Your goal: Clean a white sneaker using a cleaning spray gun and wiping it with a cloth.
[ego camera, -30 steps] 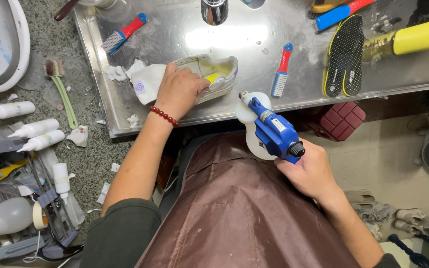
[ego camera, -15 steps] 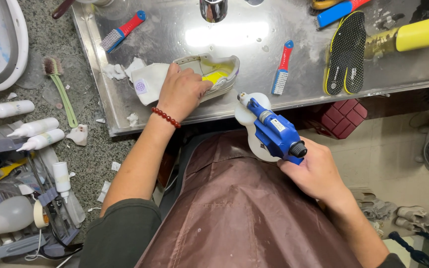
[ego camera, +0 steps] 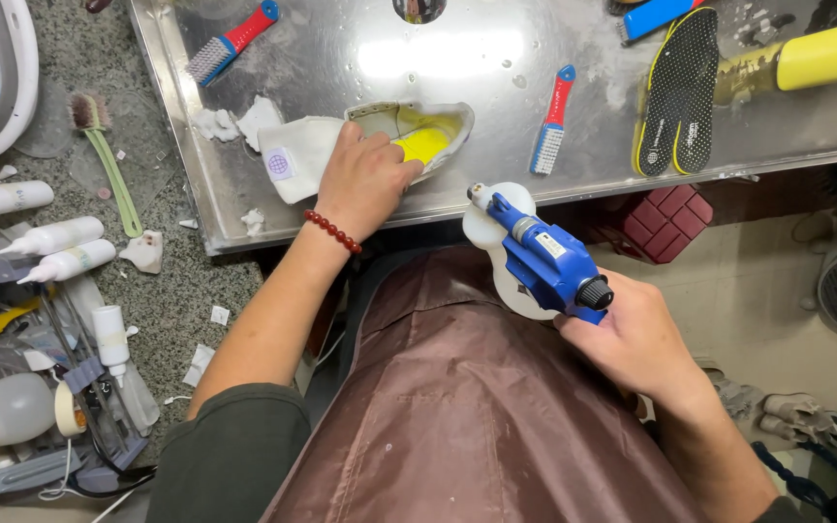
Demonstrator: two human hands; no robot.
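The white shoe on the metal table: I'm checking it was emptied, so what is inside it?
Inside the white shoe, a yellow insole shows at the opening. The left hand covers the rest, so anything deeper is hidden.

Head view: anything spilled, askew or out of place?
Yes. White scraps litter the wet metal tray beside the shoe under the left hand; more scraps and a green brush lie on the floor. The right hand holds a blue spray tool.
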